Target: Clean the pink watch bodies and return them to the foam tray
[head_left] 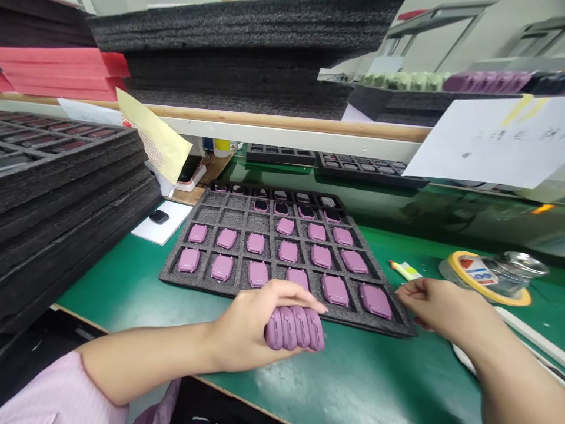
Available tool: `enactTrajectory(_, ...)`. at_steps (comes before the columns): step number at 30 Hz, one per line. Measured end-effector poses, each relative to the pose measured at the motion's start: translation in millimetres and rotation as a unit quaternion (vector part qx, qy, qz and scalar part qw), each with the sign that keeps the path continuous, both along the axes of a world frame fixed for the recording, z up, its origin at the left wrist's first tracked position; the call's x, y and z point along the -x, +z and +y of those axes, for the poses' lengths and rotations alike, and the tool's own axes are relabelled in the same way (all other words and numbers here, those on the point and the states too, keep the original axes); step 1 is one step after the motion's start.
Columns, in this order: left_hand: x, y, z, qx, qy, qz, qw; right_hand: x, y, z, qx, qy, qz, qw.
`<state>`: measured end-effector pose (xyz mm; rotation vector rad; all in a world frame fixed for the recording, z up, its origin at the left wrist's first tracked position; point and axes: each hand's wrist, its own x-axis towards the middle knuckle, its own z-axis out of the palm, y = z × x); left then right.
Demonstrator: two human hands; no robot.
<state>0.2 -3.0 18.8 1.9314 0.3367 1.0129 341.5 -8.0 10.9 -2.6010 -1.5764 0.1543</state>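
Note:
A black foam tray [194, 284] lies on the green bench mat, divided into a grid of square pockets. Most of the front pockets hold a mauve rounded-rectangular device casing [375, 301], possibly a watch body; those in the far rows show dark faces. My left hand [260, 324] is shut around a row of several mauve casings [294, 328] stacked on edge, just in front of the tray's near edge. My right hand [441, 303] rests beside the tray's near right corner, its fingers close to the foam and holding nothing visible.
Tall stacks of dark foam trays [66, 206] rise along the left. A small dark device lies on a white card [172, 227]. To the right stand a yellow tape roll [489, 280], a glass jar [516, 272] and a marker [405, 270]. Shelving runs overhead.

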Motion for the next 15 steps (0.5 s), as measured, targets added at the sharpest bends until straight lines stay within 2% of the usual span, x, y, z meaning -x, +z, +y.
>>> enactTrajectory(3,1.9,-2.3,1.9,-0.039,-0.013,0.002,0.999,5.5,11.8,-0.5,0.095,-0.028,0.094,0.991)
enactTrajectory(7,3.9,-3.0,3.8,-0.084,-0.015,0.002,0.996,12.2,19.3,1.7,0.133,-0.051,0.134,0.981)
enactTrajectory(11,4.6,-1.6,4.7,-0.110,-0.018,0.001,0.994,14.1,16.1,4.5,0.114,-0.072,0.115,0.984)
enactTrajectory(15,4.3,-0.3,4.6,-0.113,-0.016,-0.007,0.993,13.7,19.3,4.1,0.031,-0.097,0.117,0.988)
